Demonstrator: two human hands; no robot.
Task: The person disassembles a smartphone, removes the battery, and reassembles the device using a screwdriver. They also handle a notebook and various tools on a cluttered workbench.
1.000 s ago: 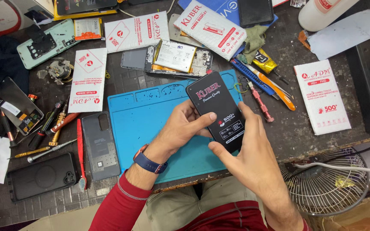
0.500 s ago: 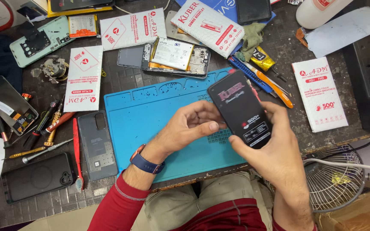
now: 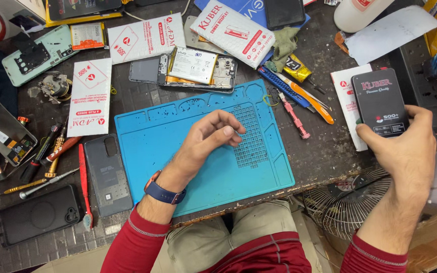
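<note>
My right hand (image 3: pixel 405 151) grips a flat black box (image 3: pixel 380 102) with red and white print, held out at the right side of the bench over a white packet (image 3: pixel 347 91). My left hand (image 3: pixel 211 136) hovers over the blue silicone work mat (image 3: pixel 147 136), fingers loosely curled and holding nothing. A blue watch sits on that wrist. Behind the mat lies an opened phone (image 3: pixel 198 68) with its battery showing.
White part packets (image 3: pixel 91 96) lie left and behind the mat. Screwdrivers (image 3: pixel 36 162), a red pry tool (image 3: pixel 83 182), a grey back cover (image 3: pixel 108 174) and a black case (image 3: pixel 36 215) sit at the left. Pink and orange tools (image 3: pixel 299 103) lie right of the mat. A wire fan (image 3: pixel 345 202) stands below.
My right hand has carried the black box from over the mat to the far right. My left hand let go of it and stayed above the mat.
</note>
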